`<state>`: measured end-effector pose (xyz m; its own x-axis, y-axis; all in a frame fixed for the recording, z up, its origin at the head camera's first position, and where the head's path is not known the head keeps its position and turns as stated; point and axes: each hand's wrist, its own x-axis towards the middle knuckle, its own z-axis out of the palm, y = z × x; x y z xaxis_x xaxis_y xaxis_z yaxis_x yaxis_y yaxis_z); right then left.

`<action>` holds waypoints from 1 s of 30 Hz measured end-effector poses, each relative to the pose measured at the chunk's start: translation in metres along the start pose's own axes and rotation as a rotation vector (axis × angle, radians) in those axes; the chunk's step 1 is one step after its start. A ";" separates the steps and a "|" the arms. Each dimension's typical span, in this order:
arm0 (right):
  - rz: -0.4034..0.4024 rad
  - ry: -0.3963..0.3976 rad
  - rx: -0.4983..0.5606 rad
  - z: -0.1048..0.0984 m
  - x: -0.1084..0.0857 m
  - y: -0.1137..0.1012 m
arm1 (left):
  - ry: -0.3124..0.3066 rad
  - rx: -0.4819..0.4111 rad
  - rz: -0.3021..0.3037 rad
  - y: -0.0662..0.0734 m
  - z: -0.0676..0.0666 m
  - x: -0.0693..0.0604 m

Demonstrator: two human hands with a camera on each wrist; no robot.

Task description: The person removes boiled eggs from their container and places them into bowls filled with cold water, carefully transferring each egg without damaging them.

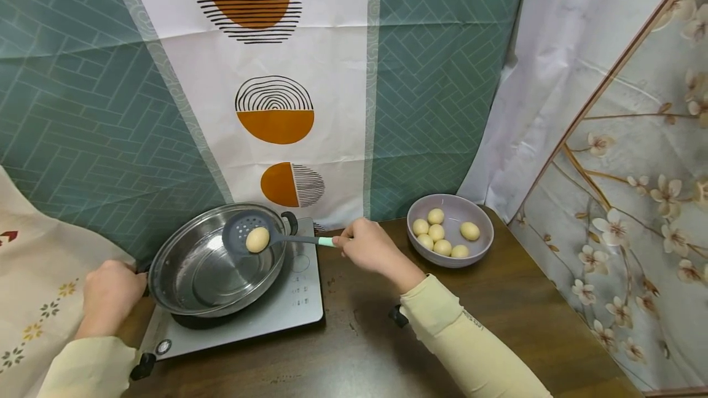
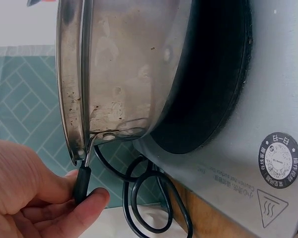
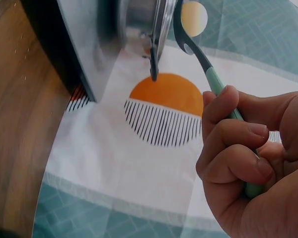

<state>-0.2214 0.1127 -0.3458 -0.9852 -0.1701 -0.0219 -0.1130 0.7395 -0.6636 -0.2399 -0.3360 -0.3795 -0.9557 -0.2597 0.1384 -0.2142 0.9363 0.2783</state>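
A grey slotted skimmer (image 1: 241, 230) with a mint-green handle is held over a wide steel pan (image 1: 212, 290). My right hand (image 1: 369, 245) grips that handle; the right wrist view shows the fingers curled round it. One pale yellow ball (image 1: 257, 240), which looks like a small peeled potato, lies in the skimmer's bowl. At the pan's left side, my left hand (image 1: 112, 290) holds the black-sleeved side handle (image 2: 82, 184) between thumb and fingers. Inside the pan, the bare metal bottom shows.
Under the pan is a flat grey induction cooker (image 1: 304, 300) on a brown wooden table (image 1: 359, 336). A lilac bowl (image 1: 483, 244) with several similar balls (image 1: 435, 232) stands at the back right. A black cord (image 2: 134, 198) coils beside the cooker. Patterned cloth hangs behind.
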 end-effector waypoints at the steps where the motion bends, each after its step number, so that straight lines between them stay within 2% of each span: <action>1: -0.002 0.001 0.006 -0.003 -0.001 0.002 | 0.003 0.005 0.000 0.000 0.000 0.000; 9: 0.022 0.052 0.054 -0.033 -0.011 0.021 | 0.007 0.007 -0.002 -0.001 0.002 0.002; 21: 0.052 0.158 0.042 -0.079 -0.031 0.074 | -0.016 0.013 -0.005 -0.002 0.000 0.003; 25: 0.109 0.176 0.052 -0.094 -0.042 0.099 | -0.002 0.007 0.019 -0.001 0.001 0.002; 30: 0.183 0.182 0.024 -0.113 -0.059 0.129 | 0.004 -0.010 0.018 -0.002 0.002 -0.001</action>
<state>-0.1928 0.2917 -0.3457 -0.9962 0.0864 -0.0094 0.0698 0.7312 -0.6786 -0.2390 -0.3372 -0.3825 -0.9585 -0.2440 0.1475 -0.1951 0.9385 0.2850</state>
